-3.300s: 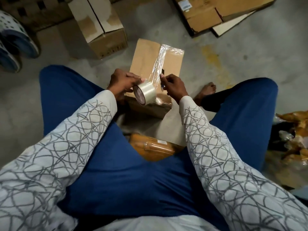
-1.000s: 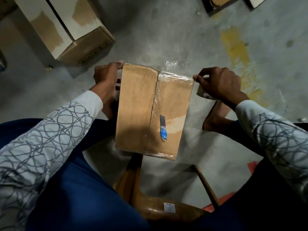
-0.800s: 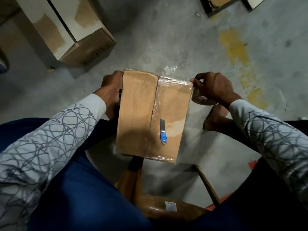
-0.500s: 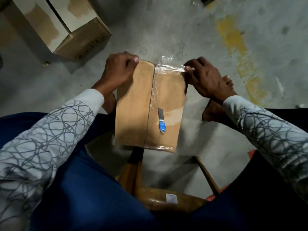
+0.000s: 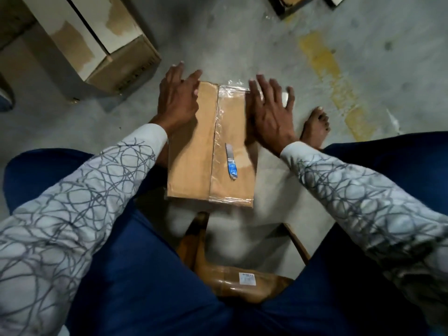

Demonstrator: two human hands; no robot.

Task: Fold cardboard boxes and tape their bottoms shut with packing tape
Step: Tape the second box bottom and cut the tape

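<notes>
A brown cardboard box (image 5: 194, 151) stands on the concrete floor between my knees, flaps closed and facing up. Clear packing tape (image 5: 219, 132) runs along the middle seam and over the far edge. A small blue-and-grey cutter blade (image 5: 231, 164) lies on the right flap. My left hand (image 5: 177, 100) lies flat on the far left corner of the box, fingers spread. My right hand (image 5: 269, 112) lies flat along the box's right edge, fingers spread and holding nothing. A pale bit, perhaps the tape roll (image 5: 285, 97), shows between its fingers.
A larger taped box (image 5: 116, 52) stands at the upper left. Flattened cardboard (image 5: 288, 3) lies at the top edge. A wooden seat (image 5: 232, 280) is under me, and my bare foot (image 5: 315, 127) rests to the right of the box. A yellow paint streak (image 5: 334, 81) marks the floor.
My right hand has let go of the tape roll and opened flat on the box's right side. My left hand has opened and spread over the left flap.
</notes>
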